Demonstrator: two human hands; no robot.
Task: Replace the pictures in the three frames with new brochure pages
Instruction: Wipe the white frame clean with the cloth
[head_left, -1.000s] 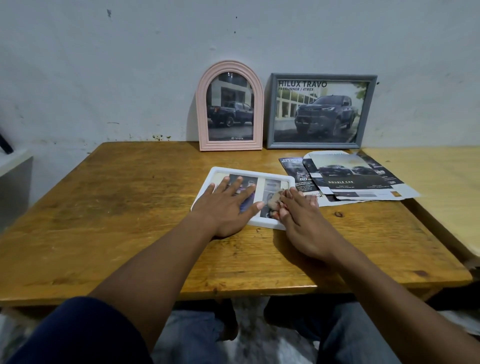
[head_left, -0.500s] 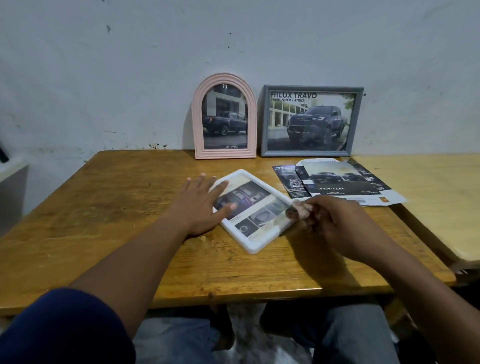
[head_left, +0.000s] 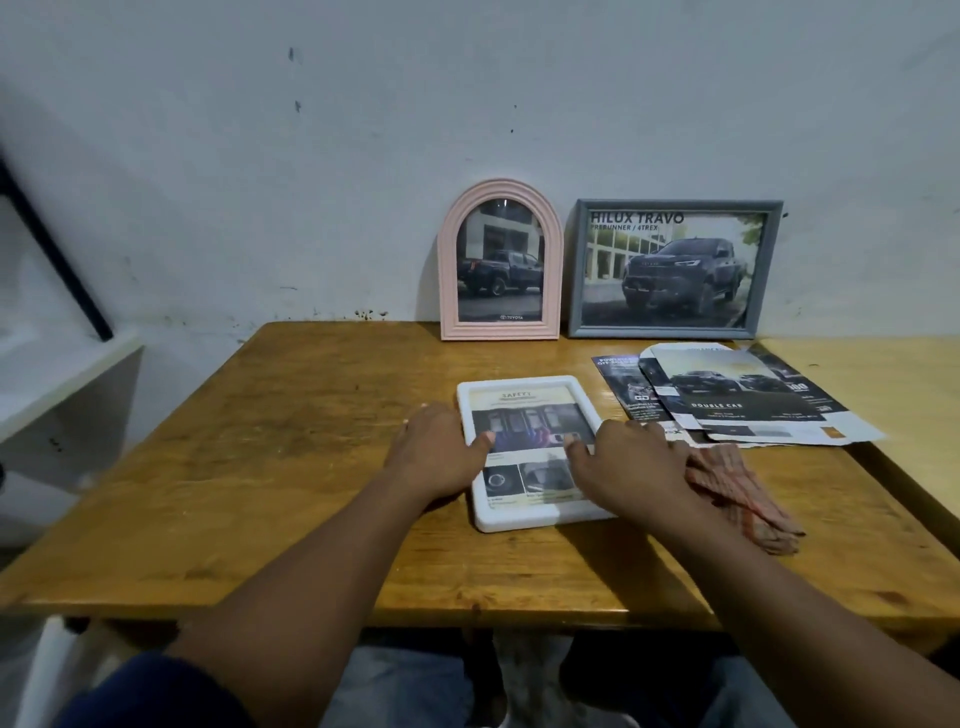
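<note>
A white rectangular frame (head_left: 524, 515) lies flat on the wooden table (head_left: 260, 467), upright to me, with a brochure page headed "SAFETY" under its glass. My left hand (head_left: 436, 457) holds its left edge, thumb on the glass. My right hand (head_left: 634, 462) holds its right edge, thumb also on the glass. A pink arched frame (head_left: 448, 270) and a grey landscape frame (head_left: 670, 205) lean against the wall behind, each showing a dark pickup truck. Loose brochure pages (head_left: 737, 400) are spread at the right.
A checked reddish cloth (head_left: 743, 499) lies on the table against the outer side of my right hand. A paler second table (head_left: 883, 374) adjoins on the right. A white shelf (head_left: 62, 384) with a dark slanted bar stands at the left.
The white frame has turned from a slanted position to standing straight before me. My right hand has let the cloth down beside it, and both hands now sit on the frame's side edges.
</note>
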